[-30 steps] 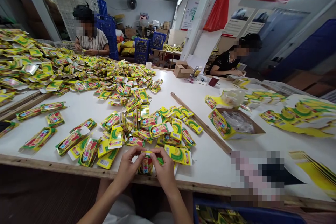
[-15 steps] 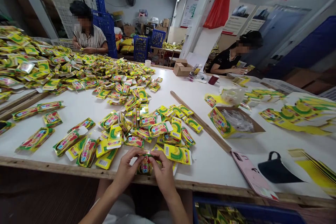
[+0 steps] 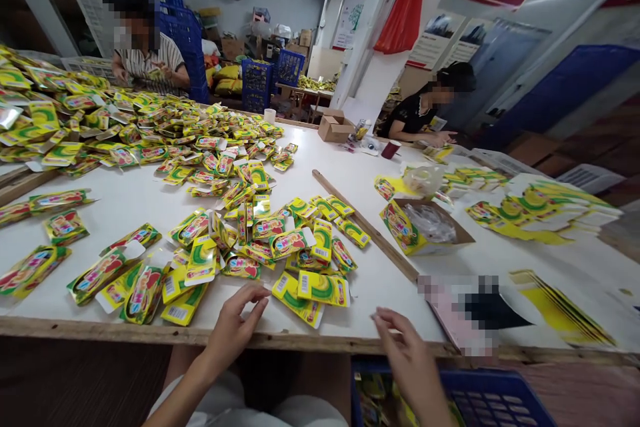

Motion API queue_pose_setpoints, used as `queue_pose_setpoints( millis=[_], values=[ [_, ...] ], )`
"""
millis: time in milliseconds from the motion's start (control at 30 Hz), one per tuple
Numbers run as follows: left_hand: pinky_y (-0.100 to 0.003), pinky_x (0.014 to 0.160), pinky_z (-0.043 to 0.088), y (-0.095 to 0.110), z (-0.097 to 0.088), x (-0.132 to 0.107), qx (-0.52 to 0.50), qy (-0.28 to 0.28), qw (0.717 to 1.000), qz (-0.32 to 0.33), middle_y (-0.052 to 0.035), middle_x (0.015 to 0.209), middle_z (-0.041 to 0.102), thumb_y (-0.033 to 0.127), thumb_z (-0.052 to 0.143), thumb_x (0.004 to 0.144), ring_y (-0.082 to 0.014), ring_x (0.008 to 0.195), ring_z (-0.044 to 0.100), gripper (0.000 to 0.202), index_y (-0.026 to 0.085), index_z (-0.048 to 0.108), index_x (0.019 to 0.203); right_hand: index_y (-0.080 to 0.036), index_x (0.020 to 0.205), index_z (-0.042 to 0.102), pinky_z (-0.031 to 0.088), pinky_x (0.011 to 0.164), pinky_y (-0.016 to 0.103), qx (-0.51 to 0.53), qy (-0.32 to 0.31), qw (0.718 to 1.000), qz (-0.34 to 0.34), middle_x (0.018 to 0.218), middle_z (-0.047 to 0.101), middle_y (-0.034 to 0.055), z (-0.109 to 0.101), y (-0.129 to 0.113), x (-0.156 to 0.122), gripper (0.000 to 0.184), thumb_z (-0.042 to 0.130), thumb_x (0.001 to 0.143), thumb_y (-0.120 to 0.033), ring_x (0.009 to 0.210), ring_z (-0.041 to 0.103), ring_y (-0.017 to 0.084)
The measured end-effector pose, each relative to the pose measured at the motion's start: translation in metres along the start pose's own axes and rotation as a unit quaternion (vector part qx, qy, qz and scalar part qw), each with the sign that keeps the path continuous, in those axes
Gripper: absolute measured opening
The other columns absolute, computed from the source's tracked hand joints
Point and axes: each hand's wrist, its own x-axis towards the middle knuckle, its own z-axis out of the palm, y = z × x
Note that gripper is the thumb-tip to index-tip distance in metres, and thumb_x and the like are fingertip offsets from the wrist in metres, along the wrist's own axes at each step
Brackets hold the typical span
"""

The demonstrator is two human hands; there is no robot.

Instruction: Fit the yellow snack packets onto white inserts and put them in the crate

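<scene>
I record my left hand [image 3: 235,327] at the near edge of the white table with a raw wooden rim [image 3: 125,203], left of the long wooden batten [image 3: 365,227] that lies slantwise on the top. Its fingers are spread and hold nothing. The fingertips sit just beside a flat yellow-and-green printed card packet [image 3: 296,299]; whether they touch the tabletop I cannot tell.

My right hand [image 3: 407,357] hangs off the table, below the batten's near end. Its fingers are loosely apart and empty, over a blue plastic lattice crate [image 3: 480,397] that holds more packets.

The loose heap of yellow-and-green packets [image 3: 260,233] spreads left of the batten. Right of the batten stands an open brown cardboard box [image 3: 457,232] with clear bags inside.

Beyond the batten's far end sits a person in a dark top [image 3: 413,117]. Far to its left sits a person in a striped shirt [image 3: 150,60].
</scene>
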Motion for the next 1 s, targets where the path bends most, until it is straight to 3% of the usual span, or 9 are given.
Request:
queue_pose_setpoints(
  millis=[100,200,367,500,600,700,867,1000],
  values=[
    [-0.033,0.084,0.052,-0.001,-0.004,-0.006,0.027,-0.003,0.999,0.021,-0.0066,0.098,0.069,0.025,0.051,0.090,-0.0227,0.095,0.065,0.016,0.022,0.065,0.097,-0.020,0.084,0.076,0.056,0.069,0.035,0.072,-0.037,0.997,-0.008,0.105,0.069,0.0145,0.043,-0.008,0.010,0.037,0.058,0.076,-0.052,0.092,0.066,0.028],
    [-0.035,0.088,0.052,-0.002,-0.009,-0.012,0.069,-0.005,0.997,0.043,-0.0075,0.106,0.068,0.021,0.051,0.090,-0.0232,0.102,0.063,0.020,0.023,0.062,0.106,-0.020,0.092,0.076,0.054,0.079,0.039,0.155,-0.078,0.985,-0.013,0.100,0.071,0.0133,0.065,-0.025,0.012,0.037,0.061,0.077,-0.050,0.093,0.067,0.028],
    [-0.042,0.101,0.045,0.003,0.008,-0.007,0.132,-0.033,0.983,0.123,-0.0097,0.130,0.057,0.018,0.059,0.085,-0.0253,0.121,0.052,0.048,0.027,0.048,0.131,-0.021,0.095,0.076,0.048,0.093,0.042,0.279,-0.152,0.948,-0.008,0.104,0.072,0.0107,0.064,-0.074,-0.004,0.034,0.063,0.080,-0.049,0.104,0.063,0.028],
    [-0.043,0.097,0.048,0.005,0.026,0.001,0.111,-0.023,0.982,0.153,-0.0093,0.122,0.063,0.017,0.056,0.087,-0.0250,0.114,0.058,0.040,0.026,0.052,0.125,-0.021,0.099,0.073,0.049,0.091,0.037,0.361,-0.190,0.913,0.003,0.101,0.071,0.0086,0.067,-0.102,-0.019,0.029,0.063,0.083,-0.044,0.099,0.064,0.025],
    [-0.038,0.087,0.054,0.002,0.027,0.000,0.019,0.002,0.997,0.079,-0.0079,0.114,0.067,0.019,0.055,0.089,-0.0238,0.106,0.064,0.037,0.026,0.047,0.125,-0.021,0.097,0.068,0.050,0.088,0.034,0.363,-0.105,0.926,-0.009,0.098,0.069,0.0071,0.080,-0.098,-0.024,0.023,0.062,0.084,-0.039,0.096,0.064,0.023],
    [-0.034,0.076,0.058,-0.001,0.022,-0.005,-0.079,0.023,0.997,0.005,-0.0082,0.111,0.066,0.023,0.058,0.087,-0.0237,0.097,0.068,0.042,0.025,0.041,0.126,-0.022,0.099,0.064,0.048,0.091,0.033,0.328,-0.044,0.942,-0.047,0.109,0.065,0.0069,0.102,-0.084,-0.027,0.017,0.062,0.085,-0.032,0.106,0.059,0.022],
    [-0.029,0.070,0.055,-0.002,0.014,-0.006,-0.122,-0.009,0.992,-0.036,-0.0073,0.113,0.064,0.026,0.059,0.087,-0.0207,0.092,0.067,0.033,0.025,0.047,0.117,-0.024,0.112,0.057,0.050,0.088,0.031,0.325,-0.101,0.938,-0.070,0.110,0.065,0.0059,0.132,-0.073,-0.026,0.025,0.057,0.088,-0.027,0.101,0.062,0.019],
    [-0.030,0.080,0.051,0.005,0.010,0.000,-0.078,-0.064,0.995,0.008,-0.0061,0.098,0.067,0.025,0.059,0.088,-0.0204,0.092,0.064,0.012,0.020,0.063,0.098,-0.023,0.113,0.057,0.052,0.085,0.031,0.304,-0.115,0.941,-0.097,0.106,0.067,0.0057,0.133,-0.073,-0.015,0.026,0.058,0.087,-0.024,0.096,0.065,0.019]
  ],
)
